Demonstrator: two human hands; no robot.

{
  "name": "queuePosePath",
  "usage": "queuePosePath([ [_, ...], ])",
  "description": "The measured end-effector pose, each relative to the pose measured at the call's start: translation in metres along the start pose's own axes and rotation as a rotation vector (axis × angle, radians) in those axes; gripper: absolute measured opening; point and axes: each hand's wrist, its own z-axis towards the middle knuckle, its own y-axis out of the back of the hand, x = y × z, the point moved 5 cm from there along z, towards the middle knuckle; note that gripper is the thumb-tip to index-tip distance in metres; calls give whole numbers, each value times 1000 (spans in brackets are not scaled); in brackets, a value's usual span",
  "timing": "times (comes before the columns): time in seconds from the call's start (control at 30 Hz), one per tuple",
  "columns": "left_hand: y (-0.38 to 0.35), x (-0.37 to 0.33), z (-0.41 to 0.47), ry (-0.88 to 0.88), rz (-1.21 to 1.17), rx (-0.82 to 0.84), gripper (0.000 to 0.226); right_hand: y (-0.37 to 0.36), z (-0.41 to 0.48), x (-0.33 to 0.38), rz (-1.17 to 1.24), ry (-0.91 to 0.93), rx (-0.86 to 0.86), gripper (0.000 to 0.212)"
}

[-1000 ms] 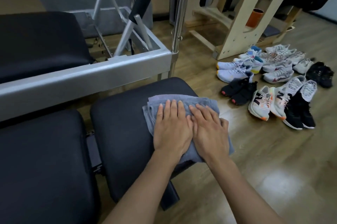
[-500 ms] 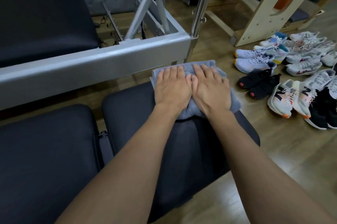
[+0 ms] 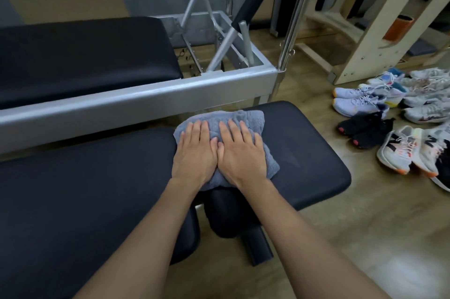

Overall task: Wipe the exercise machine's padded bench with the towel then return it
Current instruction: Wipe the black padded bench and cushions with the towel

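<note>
A folded grey-blue towel (image 3: 253, 119) lies on the black padded bench (image 3: 309, 150), at the far left part of its right-hand pad, close to the gap with the longer left pad (image 3: 85, 189). My left hand (image 3: 196, 152) and my right hand (image 3: 239, 155) lie side by side on top of the towel. Both palms press it flat onto the pad, fingers stretched forward. Most of the towel is hidden under my hands.
A silver metal frame rail (image 3: 136, 96) runs just beyond the bench, with another black pad (image 3: 85, 55) behind it and an upright pole (image 3: 297, 18) at its corner. Several shoes (image 3: 389, 128) sit on the wooden floor to the right, in front of a wooden apparatus (image 3: 379, 18).
Both hands slid the towel from the pad's near right side to its far edge, then leftward toward the gap between the pads. The hands stayed pressed on it throughout.
</note>
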Motion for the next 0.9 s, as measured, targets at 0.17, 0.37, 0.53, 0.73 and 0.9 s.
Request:
queuePosePath([
  [0.17,-2,-29,-65,-32,1,-72,74,16,-66,-17,17,-3,-54,55],
  [0.37,-8,-63,-90,13,45,-85,70,25,-93,-49,45,13,-120,49],
  [0.53,-19,-117,-65,-62,-5,-22,71,34,-82,-103,25,-46,-172,49],
  [0.73,-40,-182,0,-175,-44,9,74,43,-40,-178,-22,-231,-182,60],
  [0.9,-46,-192,58,-219,-91,59,64,39,13,-197,-47,-345,-105,52],
])
